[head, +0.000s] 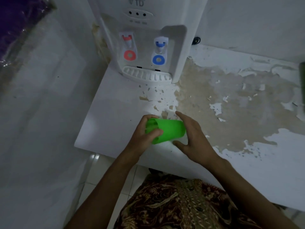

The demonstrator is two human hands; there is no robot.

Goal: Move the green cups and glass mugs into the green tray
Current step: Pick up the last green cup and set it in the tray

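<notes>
Clothing: nearest to us we see a brown patterned cloth [181, 205] at the bottom edge, worn by the person, with both bare forearms reaching forward over it.

Left hand: our left hand [145, 131] grasps the green cup [166, 130]; the fingers curl over its open rim and the thumb presses on its side.

Right hand: our right hand [193, 138] is at the closed bottom end of the cup, with the fingers straight and spread, released and not curled around anything. We cannot tell for sure if the palm touches the cup.

Green cup: it is tilted on its side between the two hands, the mouth toward the left. It is above the near left corner of the counter. Inside the mouth we see vertical ridges, maybe the rim of a second cup nested in it, but we cannot tell. We see no liquid in it.

Counter: the white counter [105, 113] has much peeled paint, and brown patches show to the right.

Water dispenser: a white dispenser [148, 22] stands at the back of the counter, with a red tap [127, 40] on the left, a blue tap [160, 45] on the right, and a drip tray [146, 76] under them.

Right edge: a dark green thing [302, 83] is cut by the picture edge, well apart from the hands; we cannot tell what it is.
</notes>
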